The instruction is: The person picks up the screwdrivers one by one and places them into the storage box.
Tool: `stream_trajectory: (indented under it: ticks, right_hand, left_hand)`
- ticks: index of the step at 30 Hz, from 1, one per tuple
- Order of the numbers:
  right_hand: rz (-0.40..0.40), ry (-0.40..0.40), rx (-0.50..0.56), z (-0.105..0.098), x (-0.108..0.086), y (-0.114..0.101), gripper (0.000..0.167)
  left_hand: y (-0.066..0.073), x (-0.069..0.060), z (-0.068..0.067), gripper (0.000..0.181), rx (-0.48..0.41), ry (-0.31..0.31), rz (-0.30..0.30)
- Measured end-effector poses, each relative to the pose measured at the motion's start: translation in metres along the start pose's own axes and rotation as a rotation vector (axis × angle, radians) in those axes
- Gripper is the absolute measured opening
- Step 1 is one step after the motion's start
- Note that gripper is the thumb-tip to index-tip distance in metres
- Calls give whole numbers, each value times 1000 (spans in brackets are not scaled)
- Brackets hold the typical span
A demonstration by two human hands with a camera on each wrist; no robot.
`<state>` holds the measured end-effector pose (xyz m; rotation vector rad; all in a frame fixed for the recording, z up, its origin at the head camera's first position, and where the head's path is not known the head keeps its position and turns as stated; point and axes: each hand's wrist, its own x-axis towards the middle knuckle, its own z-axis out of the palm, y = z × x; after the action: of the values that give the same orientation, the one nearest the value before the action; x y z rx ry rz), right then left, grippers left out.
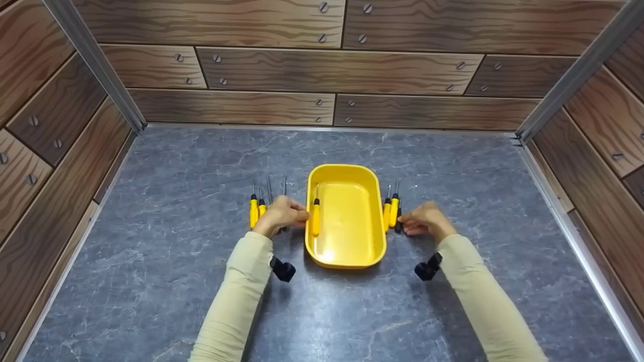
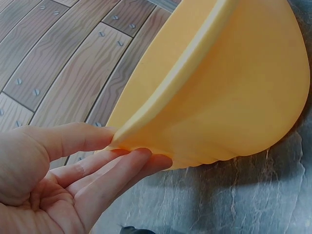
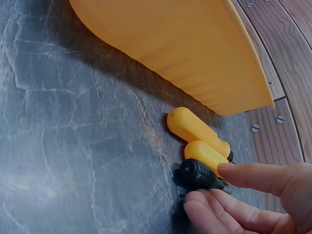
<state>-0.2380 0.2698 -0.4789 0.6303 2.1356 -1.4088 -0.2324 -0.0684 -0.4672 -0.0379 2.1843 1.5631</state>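
Pale sleeves, left fingers pinching yellow tray by rim, right fingers apart, black handle between.

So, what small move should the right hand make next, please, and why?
Probably close the right hand on the black handle: it seems to lie between thumb and fingers, beside two yellow handles, while the left hand pinches the yellow tray by its rim.

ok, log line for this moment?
left hand: at tray rim, contact unclear | right hand: at black driver, grip unclear | yellow driver: in tray | other drivers: either side of tray
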Motion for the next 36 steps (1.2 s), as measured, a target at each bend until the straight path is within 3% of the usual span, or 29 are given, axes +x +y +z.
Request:
stream_trajectory:
  ticks: [7,14,19,30,36]
  right_hand:
    - [16,33,-10,1,1,-1,9]
    - [20,12,-2,-2,3,0,16]
    - [47,61,-20,1,4,-1,16]
    - [23,29,-6,-3,4,0,16]
    - [33,69,-45,-1,5,0,15]
  left_hand:
    - [0,1,1,27,-5,-12,-2]
    - [0,1,0,28,-2,-25,-2]
    - [-1,2,0,30,-15,-32,-13]
    - [-3,1,-1,28,-1,-2,4]
    - [-3,1,0,28,-26,-11,-10]
